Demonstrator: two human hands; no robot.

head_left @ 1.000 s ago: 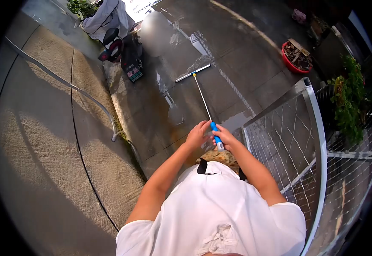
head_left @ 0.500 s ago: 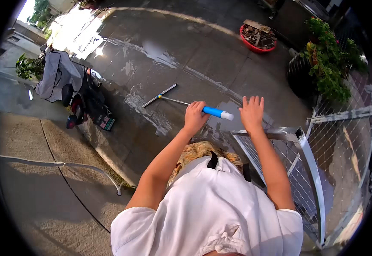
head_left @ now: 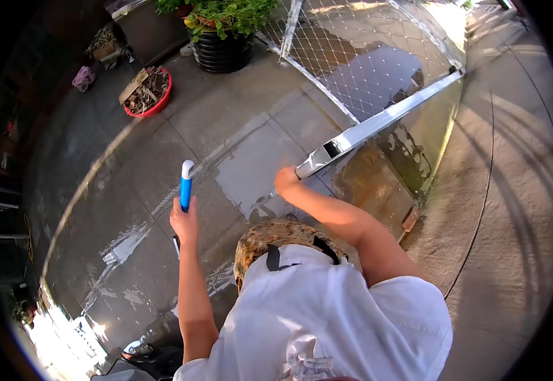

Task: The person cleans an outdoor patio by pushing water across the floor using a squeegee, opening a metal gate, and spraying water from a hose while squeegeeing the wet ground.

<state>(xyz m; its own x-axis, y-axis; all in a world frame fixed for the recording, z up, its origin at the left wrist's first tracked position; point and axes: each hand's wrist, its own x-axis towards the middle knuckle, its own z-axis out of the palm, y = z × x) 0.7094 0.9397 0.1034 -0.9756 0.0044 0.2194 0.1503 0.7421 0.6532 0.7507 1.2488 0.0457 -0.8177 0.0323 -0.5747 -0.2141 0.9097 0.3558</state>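
Observation:
My left hand (head_left: 184, 222) is closed around the blue handle (head_left: 186, 189) of the squeegee, whose white end points up, away from my body. Below that hand, a short dark and white piece shows beside my wrist; most of the pole and the blade are hidden. My right hand (head_left: 286, 181) is at the near end of the metal gate frame (head_left: 378, 124), its fingers blurred and partly behind the frame, so its grip cannot be made out. Wire mesh (head_left: 352, 60) fills the gate beyond the bar.
A red basin of wood scraps (head_left: 162, 101) and a black ribbed plant pot (head_left: 222, 52) stand ahead on the wet paving (head_left: 225, 133). A brick piece (head_left: 410, 218) lies by the ramp edge at right. Part of the covered scooter (head_left: 156, 362) shows at bottom left.
The view has swung round to the right. My left hand has carried the squeegee handle to the left and upright. My right hand, earlier off the handle with fingers spread, is now at the gate frame.

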